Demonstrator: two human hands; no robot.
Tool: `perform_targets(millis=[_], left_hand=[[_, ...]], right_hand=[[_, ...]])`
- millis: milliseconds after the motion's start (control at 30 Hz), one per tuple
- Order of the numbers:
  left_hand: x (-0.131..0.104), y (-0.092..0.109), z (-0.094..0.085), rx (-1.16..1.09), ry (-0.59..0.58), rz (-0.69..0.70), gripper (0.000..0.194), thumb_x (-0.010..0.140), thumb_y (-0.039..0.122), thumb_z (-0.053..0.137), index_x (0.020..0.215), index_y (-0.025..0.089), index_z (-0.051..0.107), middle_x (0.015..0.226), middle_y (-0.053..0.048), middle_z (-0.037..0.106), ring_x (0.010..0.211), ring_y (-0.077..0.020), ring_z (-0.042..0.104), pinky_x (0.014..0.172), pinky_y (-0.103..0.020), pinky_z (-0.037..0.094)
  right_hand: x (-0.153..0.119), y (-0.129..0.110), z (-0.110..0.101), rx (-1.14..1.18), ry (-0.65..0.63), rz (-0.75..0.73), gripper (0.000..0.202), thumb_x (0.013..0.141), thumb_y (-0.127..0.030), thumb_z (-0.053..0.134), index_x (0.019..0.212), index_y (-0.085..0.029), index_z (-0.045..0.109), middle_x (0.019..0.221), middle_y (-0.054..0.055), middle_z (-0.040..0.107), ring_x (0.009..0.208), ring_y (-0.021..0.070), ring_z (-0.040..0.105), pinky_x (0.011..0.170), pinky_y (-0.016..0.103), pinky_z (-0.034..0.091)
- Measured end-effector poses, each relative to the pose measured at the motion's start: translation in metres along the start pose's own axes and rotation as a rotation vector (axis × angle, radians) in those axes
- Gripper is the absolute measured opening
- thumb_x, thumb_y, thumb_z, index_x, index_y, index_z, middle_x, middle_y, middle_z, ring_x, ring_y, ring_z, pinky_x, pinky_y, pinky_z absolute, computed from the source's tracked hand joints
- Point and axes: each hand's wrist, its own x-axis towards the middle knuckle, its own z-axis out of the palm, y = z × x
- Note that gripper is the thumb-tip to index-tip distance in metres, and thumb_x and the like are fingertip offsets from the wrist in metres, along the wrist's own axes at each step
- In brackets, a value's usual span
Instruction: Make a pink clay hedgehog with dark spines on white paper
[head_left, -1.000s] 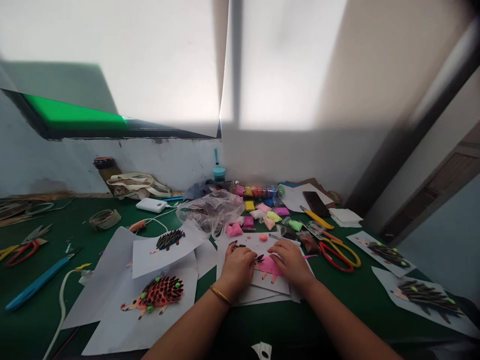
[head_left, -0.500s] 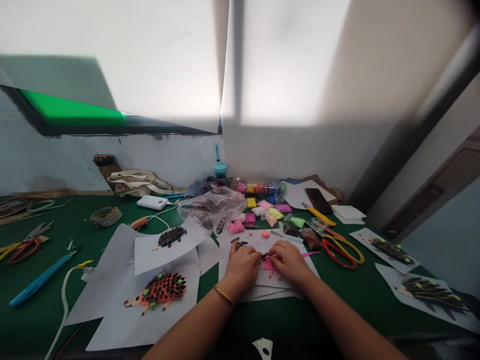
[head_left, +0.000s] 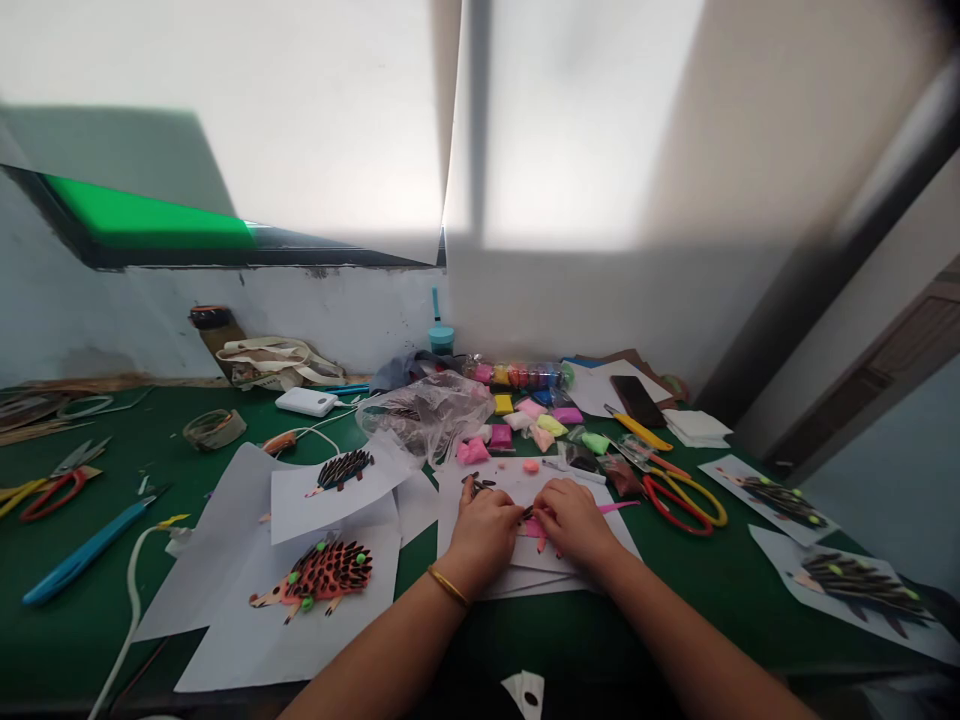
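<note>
The pink clay hedgehog at your 12 o'clock appears shaped but mostly unspined, dark seed-like slivers loose at its 10 o'clock, your left hand and right hand fingers narrowed, grip indiscernible.

A pink, short-legged animal figure lies partly hidden on white paper

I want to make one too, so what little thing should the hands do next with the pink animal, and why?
Maybe press the dark bit gently onto the pink animal: the left hand and right hand are close together there, and the red hedgehog nearby has dark spikes all over its back.
</note>
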Motion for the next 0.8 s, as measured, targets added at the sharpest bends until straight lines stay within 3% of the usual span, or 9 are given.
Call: perform_targets(millis=[133,300,600,700,800], left_hand=[[0.000,-0.001,0.000,-0.006,-0.003,-0.004,0.024,0.087,0.018,0.053,0.094,0.030,0.072,0.094,0.000,0.067,0.095,-0.0188,0.057,0.113,-0.053,0.008],[0.000,-0.002,0.002,-0.005,-0.015,-0.009,0.025,0.086,0.017,0.053,0.095,0.030,0.072,0.096,0.000,0.067,0.097,-0.0193,0.057,0.114,-0.053,0.007],[-0.001,0.000,0.002,0.000,-0.003,-0.003,0.024,0.086,0.017,0.053,0.092,0.029,0.072,0.095,-0.001,0.068,0.096,-0.0201,0.058,0.114,-0.054,0.008],[0.002,-0.007,-0.005,-0.021,0.020,-0.023,0.027,0.083,0.013,0.053,0.097,0.027,0.071,0.098,-0.002,0.069,0.097,-0.0198,0.059,0.114,-0.049,0.014],[0.008,-0.021,-0.015,0.013,0.103,-0.136,0.029,0.083,0.012,0.052,0.103,0.024,0.069,0.104,-0.004,0.068,0.101,-0.0207,0.058,0.104,-0.041,0.030]], right_hand=[[-0.002,0.000,-0.001,0.016,0.035,-0.009,0.009,0.084,-0.024,0.057,0.079,-0.023,0.064,0.089,0.002,0.063,0.092,0.0208,0.054,0.081,0.035,0.036],[-0.006,0.008,-0.003,0.076,0.138,-0.035,0.021,0.089,-0.022,0.048,0.094,-0.025,0.068,0.096,0.004,0.064,0.095,0.0206,0.055,0.085,0.035,0.039],[-0.007,0.011,0.001,0.057,0.106,-0.053,0.026,0.086,-0.021,0.050,0.098,-0.027,0.073,0.097,0.005,0.066,0.095,0.0219,0.057,0.086,0.037,0.042],[-0.006,0.018,0.000,0.093,0.160,-0.034,0.028,0.088,-0.022,0.046,0.103,-0.023,0.070,0.100,0.007,0.067,0.098,0.0229,0.057,0.089,0.039,0.043],[-0.004,0.030,0.000,0.137,0.220,0.030,0.032,0.089,-0.022,0.041,0.106,-0.020,0.068,0.105,0.008,0.067,0.103,0.0230,0.058,0.093,0.040,0.044]])
